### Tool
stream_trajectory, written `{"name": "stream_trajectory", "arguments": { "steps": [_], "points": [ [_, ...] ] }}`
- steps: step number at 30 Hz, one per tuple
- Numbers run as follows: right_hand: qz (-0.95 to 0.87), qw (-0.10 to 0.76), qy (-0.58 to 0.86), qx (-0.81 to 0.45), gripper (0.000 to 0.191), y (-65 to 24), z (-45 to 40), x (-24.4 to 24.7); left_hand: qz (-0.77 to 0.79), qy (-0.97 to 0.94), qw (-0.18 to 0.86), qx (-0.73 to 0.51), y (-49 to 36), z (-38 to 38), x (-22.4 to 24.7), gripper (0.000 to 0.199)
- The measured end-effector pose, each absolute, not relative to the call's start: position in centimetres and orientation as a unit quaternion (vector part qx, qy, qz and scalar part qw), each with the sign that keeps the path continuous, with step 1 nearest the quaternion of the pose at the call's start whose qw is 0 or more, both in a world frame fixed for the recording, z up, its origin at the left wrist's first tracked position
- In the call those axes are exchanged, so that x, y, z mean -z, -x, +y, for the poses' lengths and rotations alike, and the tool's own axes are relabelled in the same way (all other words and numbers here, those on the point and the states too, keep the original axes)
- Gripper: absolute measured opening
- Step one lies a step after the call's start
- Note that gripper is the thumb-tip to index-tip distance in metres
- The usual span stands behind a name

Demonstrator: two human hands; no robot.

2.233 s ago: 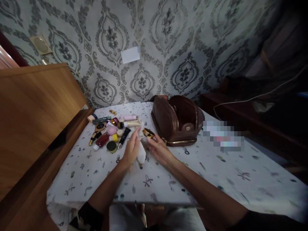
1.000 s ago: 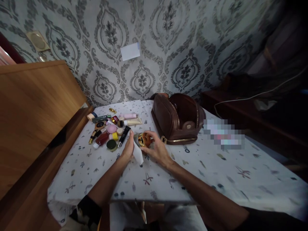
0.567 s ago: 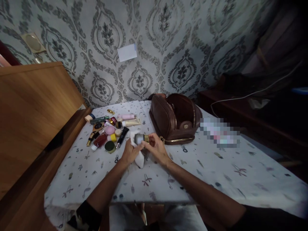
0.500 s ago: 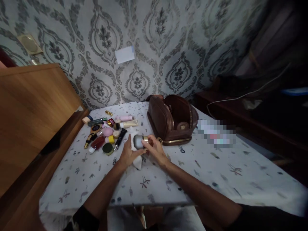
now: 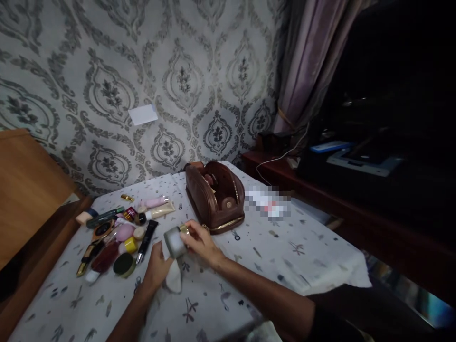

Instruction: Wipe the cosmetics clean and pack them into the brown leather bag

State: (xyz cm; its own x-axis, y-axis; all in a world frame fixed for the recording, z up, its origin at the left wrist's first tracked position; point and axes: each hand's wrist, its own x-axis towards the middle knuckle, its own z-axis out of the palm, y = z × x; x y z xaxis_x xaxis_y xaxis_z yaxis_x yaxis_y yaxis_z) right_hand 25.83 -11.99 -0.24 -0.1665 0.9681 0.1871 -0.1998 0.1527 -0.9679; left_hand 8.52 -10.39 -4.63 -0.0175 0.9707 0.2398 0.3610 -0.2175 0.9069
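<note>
My right hand (image 5: 204,246) grips a frosted grey bottle (image 5: 174,242) by its gold cap end, holding it tilted sideways above the table. Close by on its left, my left hand (image 5: 156,270) is closed on a crumpled white cloth (image 5: 174,277), which hangs below the bottle. Just behind my right hand stands a brown leather bag (image 5: 200,197), unzipped, with small items inside. Left of my hands lie a black tube (image 5: 147,242), a round dark green jar (image 5: 124,264) and a bottle of dark red liquid (image 5: 106,256).
More cosmetics crowd the table's left side, among them a cream tube (image 5: 160,210), a pink tube (image 5: 153,202) and a pink sponge (image 5: 124,232). A wooden panel (image 5: 32,190) borders the left. A blurred-out item (image 5: 269,202) lies right of the bag.
My view has swung to the right, so everything sits further left. The bottle has come away from the cloth, still in my right hand, and its grey body shows more.
</note>
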Motion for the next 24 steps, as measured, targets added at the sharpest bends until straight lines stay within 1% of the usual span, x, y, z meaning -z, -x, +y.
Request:
{"name": "stream_trajectory", "arguments": {
  "steps": [4, 9, 12, 15, 18, 20, 22, 24],
  "points": [
    [-0.567, 0.565, 0.316, -0.51, 0.039, -25.7, -12.4, 0.1, 0.581, -0.564, 0.365, -0.46, -8.3, -10.2, 4.6, 0.038],
    [-0.594, 0.582, 0.38, -0.405, 0.041, -25.8, -12.4, 0.5, 0.585, -0.536, 0.44, -0.42, -8.8, -10.0, 3.4, 0.048],
    [-0.603, 0.581, 0.43, -0.338, 0.046, -25.9, -12.2, 0.9, 0.611, -0.467, 0.429, -0.474, -8.9, -10.0, 2.9, 0.048],
    [-0.628, 0.542, 0.468, -0.305, 0.051, -25.7, -12.2, 1.2, 0.625, -0.421, 0.394, -0.526, -8.6, -10.2, 2.5, 0.046],
    [-0.673, 0.489, 0.463, -0.306, 0.05, -25.5, -12.5, 1.3, 0.632, -0.448, 0.382, -0.504, -8.4, -10.4, 2.1, 0.046],
    [-0.69, 0.478, 0.443, -0.316, 0.05, -25.4, -12.7, 1.3, 0.643, -0.457, 0.398, -0.468, -8.4, -10.6, 1.9, 0.047],
    [-0.681, 0.491, 0.42, -0.346, 0.047, -25.5, -12.7, 1.3, 0.633, -0.434, 0.447, -0.459, -8.7, -10.7, 1.7, 0.051],
    [-0.652, 0.512, 0.389, -0.402, 0.042, -25.5, -12.6, 1.2, 0.594, -0.395, 0.519, -0.471, -9.2, -10.8, 1.6, 0.059]
  ]
}}
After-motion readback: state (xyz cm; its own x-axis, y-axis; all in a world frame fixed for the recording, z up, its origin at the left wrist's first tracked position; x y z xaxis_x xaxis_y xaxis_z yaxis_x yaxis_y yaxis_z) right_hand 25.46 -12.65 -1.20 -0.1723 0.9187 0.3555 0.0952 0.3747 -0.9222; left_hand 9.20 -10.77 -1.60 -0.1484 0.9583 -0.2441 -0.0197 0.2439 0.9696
